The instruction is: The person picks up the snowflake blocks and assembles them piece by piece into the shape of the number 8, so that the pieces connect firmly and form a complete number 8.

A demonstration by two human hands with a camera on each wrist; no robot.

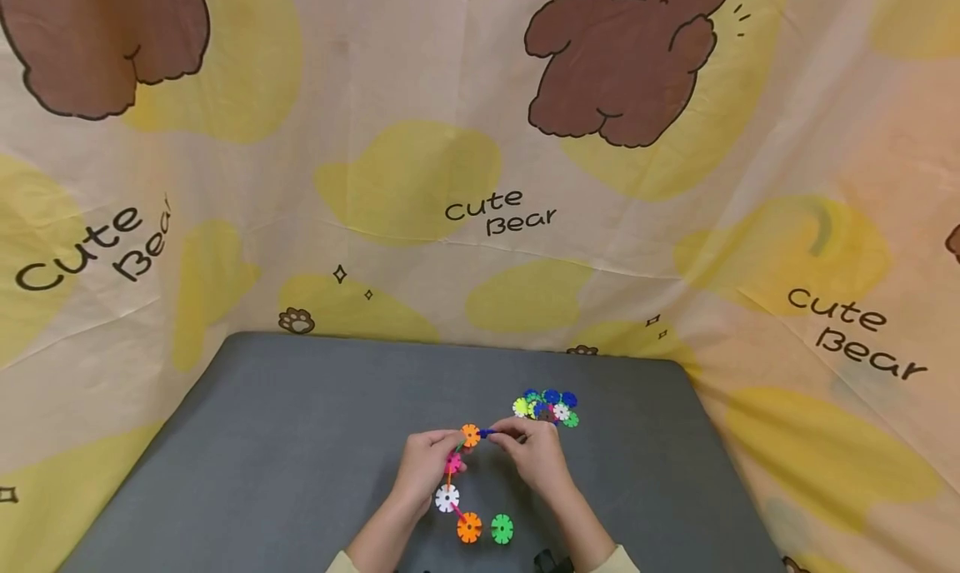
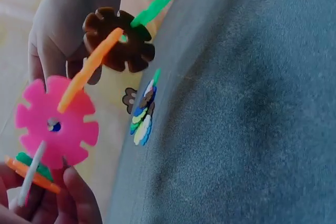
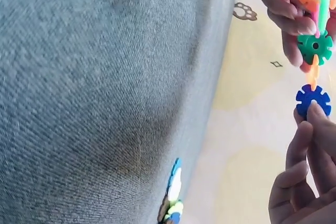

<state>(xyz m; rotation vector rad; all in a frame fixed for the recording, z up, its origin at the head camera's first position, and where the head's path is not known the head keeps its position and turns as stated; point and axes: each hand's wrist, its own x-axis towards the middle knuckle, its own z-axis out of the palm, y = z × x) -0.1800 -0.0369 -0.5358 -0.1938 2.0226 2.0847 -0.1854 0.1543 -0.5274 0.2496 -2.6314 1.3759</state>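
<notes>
A chain of plastic snowflake discs, slotted together at their edges, curves between my hands. My left hand [image 1: 426, 466] grips its upper part near an orange disc [image 1: 470, 435] and a pink disc [image 1: 453, 463]. Below hang a white disc [image 1: 447, 498] and another orange disc [image 1: 469, 527], with a green disc [image 1: 502, 529] beside it. My right hand [image 1: 536, 452] pinches a blue disc [image 3: 313, 100] between thumb and finger. An edge-on orange disc [image 3: 313, 72] joins it to a teal-green disc [image 3: 315, 46] at my left fingers. The left wrist view also shows a brown disc [image 2: 118, 38] in the chain.
A loose heap of coloured snowflake discs [image 1: 558, 398] lies on the grey table [image 1: 337, 406] just beyond my right hand. Printed bear cloth [image 1: 405, 290] hangs behind the table and along both sides. A black object [image 1: 551, 561] shows by my right wrist.
</notes>
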